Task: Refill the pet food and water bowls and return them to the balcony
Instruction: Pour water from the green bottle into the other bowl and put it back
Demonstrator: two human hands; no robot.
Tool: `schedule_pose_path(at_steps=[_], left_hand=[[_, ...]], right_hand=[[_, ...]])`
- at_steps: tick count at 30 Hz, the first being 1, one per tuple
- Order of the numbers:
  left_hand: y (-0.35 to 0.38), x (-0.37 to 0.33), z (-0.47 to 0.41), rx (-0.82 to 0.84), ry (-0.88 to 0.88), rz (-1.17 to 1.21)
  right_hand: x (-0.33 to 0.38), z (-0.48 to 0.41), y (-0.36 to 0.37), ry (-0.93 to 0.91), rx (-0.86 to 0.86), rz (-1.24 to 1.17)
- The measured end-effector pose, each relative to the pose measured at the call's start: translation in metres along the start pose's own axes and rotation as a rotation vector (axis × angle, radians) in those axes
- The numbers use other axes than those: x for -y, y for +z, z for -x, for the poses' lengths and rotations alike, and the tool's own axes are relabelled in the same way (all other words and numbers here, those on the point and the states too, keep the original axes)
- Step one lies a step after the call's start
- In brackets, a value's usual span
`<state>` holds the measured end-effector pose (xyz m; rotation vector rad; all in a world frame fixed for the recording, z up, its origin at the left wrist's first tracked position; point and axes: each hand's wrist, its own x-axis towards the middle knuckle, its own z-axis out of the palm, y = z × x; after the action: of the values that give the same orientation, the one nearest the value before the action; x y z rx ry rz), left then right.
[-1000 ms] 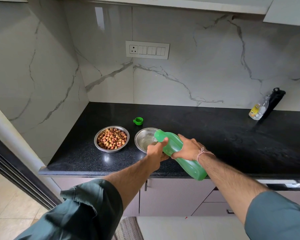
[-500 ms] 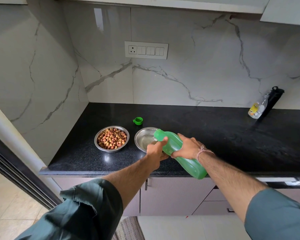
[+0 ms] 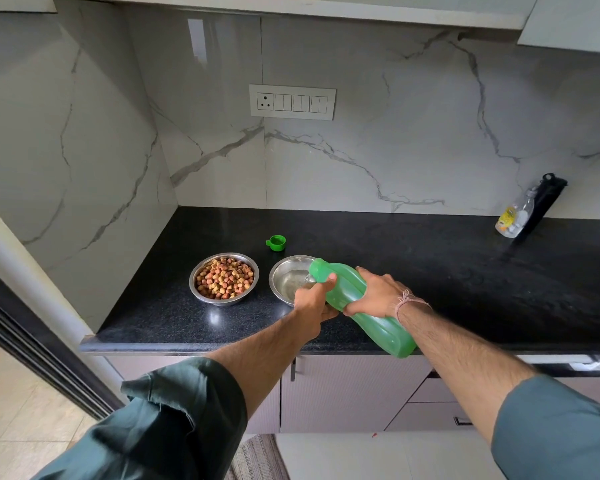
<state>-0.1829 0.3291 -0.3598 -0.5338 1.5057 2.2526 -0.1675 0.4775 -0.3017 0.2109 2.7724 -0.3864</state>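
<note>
Two steel bowls sit side by side on the black counter [image 3: 430, 271]. The left bowl [image 3: 223, 278] is full of brown kibble. The right bowl [image 3: 286, 278] holds some water. A green plastic bottle [image 3: 378, 327] is tipped over it, mouth down to the left, and a thin stream of water runs into the bowl. My left hand [image 3: 312, 303] grips the bottle near its neck. My right hand [image 3: 378, 294] holds its middle from above. The bottle's green cap [image 3: 276, 242] lies on the counter behind the bowls.
A small clear bottle [image 3: 511, 218] and a black object [image 3: 544, 199] lean against the marble wall at the far right. A switch panel [image 3: 292, 102] is on the back wall. Drawers [image 3: 343, 393] are below the counter; a doorway frame is at left.
Both hands and the bottle stay almost in place, still tipped over the water bowl. The view has shifted very slightly.
</note>
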Motion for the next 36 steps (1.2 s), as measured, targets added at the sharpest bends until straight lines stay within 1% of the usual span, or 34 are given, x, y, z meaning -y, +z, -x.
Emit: schedule_pose_path(at_steps=[36], left_hand=[[-0.003,0.002,-0.010,-0.020,-0.027,-0.040]], right_hand=[[0.006,-0.002,-0.006,0.015,0.035,0.058]])
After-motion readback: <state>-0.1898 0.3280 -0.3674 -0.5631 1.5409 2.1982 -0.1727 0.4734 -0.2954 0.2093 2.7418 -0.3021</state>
